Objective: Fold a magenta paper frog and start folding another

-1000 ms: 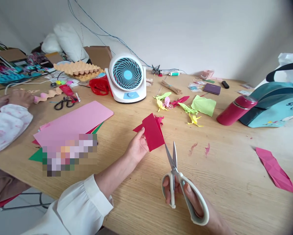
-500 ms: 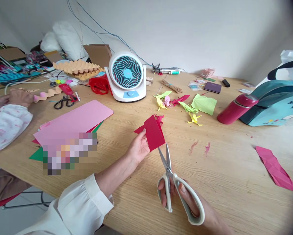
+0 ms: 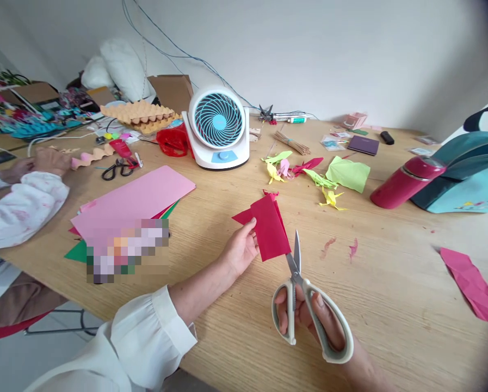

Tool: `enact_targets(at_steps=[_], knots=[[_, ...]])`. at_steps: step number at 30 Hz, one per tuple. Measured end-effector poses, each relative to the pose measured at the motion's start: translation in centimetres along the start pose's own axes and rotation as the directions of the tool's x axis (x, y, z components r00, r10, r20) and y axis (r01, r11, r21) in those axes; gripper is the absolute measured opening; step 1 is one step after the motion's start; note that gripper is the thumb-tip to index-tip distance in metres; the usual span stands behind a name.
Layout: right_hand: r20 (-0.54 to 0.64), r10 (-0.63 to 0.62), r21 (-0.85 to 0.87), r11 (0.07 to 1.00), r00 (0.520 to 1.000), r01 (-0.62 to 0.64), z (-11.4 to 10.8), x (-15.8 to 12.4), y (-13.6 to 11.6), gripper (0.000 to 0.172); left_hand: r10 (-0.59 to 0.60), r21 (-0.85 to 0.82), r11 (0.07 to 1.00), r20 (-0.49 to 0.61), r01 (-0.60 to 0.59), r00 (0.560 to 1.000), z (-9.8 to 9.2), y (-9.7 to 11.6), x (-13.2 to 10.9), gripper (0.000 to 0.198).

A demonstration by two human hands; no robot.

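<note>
My left hand (image 3: pixel 240 251) pinches the left edge of a folded red paper (image 3: pixel 269 230), holding it just above the wooden table (image 3: pixel 390 316). My right hand (image 3: pixel 309 321) grips white-handled scissors (image 3: pixel 304 299) with fingers through the loops. The blades point up and meet the paper's lower right edge, nearly closed on it.
A stack of pink, red and green sheets (image 3: pixel 133 201) lies at left. A white and blue fan (image 3: pixel 218 128) stands behind. Folded paper shapes (image 3: pixel 309 177), a red bottle (image 3: pixel 405 182), a teal bag (image 3: pixel 468 174) and a pink paper (image 3: pixel 472 286) lie at right. Another person's hands (image 3: pixel 43 163) work at far left.
The scissors moved up to the paper's lower edge and the blades closed from open to nearly together. The paper stayed in my left hand.
</note>
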State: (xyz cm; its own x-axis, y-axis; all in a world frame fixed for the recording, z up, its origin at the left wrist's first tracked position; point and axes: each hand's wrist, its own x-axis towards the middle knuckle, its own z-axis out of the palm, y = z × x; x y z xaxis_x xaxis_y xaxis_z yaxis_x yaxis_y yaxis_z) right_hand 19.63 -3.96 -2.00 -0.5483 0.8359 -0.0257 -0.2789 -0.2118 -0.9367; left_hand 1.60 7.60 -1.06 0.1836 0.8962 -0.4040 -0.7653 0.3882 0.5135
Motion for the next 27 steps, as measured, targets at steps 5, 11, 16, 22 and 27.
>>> enact_targets(at_steps=[5,11,16,22,27], knots=[[-0.019,0.016,0.006,1.0,1.0,-0.016,-0.5,-0.2,0.7,0.056,-0.017,0.025,1.0,0.08,0.015,0.997,0.0,-0.1,-0.3,0.021],[-0.005,0.023,0.001,1.0,1.0,-0.023,0.0,0.1,-0.2,0.053,0.037,0.059,0.997,0.209,-0.051,0.977,0.5,-0.5,-1.3,0.023],[-0.011,0.02,0.017,1.0,1.0,-0.02,0.3,0.2,-0.4,0.051,-0.046,0.079,0.996,0.241,0.028,0.969,0.8,-0.8,-2.1,0.023],[-0.012,0.018,0.038,0.999,1.0,-0.017,0.4,0.1,-0.3,0.052,-0.06,0.086,0.995,0.224,0.042,0.973,0.8,-0.8,-2.3,0.014],[-0.004,-0.009,0.02,1.0,1.0,0.009,0.1,0.3,0.0,0.055,-0.044,0.093,0.995,0.155,0.03,0.987,1.1,-0.7,-2.1,0.011]])
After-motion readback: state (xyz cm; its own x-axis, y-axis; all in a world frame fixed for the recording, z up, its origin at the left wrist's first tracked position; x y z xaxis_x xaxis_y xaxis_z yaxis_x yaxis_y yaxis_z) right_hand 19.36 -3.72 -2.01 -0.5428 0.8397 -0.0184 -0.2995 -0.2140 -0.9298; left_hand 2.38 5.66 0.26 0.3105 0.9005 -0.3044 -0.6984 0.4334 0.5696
